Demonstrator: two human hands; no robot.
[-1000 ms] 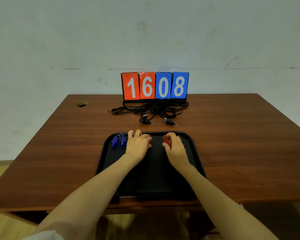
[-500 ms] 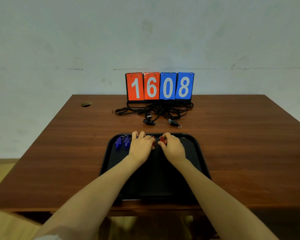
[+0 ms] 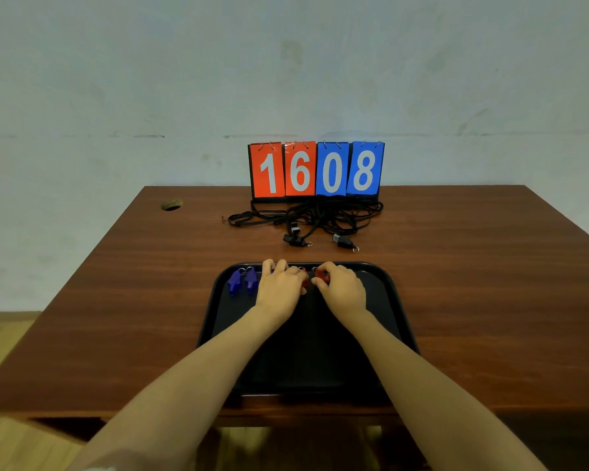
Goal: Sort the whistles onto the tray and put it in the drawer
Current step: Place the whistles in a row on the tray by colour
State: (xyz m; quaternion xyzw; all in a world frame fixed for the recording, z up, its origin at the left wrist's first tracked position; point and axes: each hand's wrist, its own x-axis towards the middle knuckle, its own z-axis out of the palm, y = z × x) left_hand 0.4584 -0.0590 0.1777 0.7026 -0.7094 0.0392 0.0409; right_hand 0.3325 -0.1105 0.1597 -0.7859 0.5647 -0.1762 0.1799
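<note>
Reaching onto the far end of the black tray (image 3: 400, 302), set near the counter's (image 3: 473, 266) front edge. Right hand (image 3: 342, 288): fingers curled round a red whistle (image 3: 321, 275). Left hand (image 3: 279, 287): knuckles up, thumb against a second red whistle (image 3: 305, 282), possibly gripping it; cannot tell from here. Just left, two blue whistles (image 3: 242, 282) side by side on the tray. Beyond, two black whistles (image 3: 295, 239) with tangled cords (image 3: 320, 215) before a scoreboard (image 3: 317, 169) reading 1608.

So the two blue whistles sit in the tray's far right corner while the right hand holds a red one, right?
No: the head view shows the blue whistles in the far left corner of the tray. The right hand does hold a red whistle.
</note>
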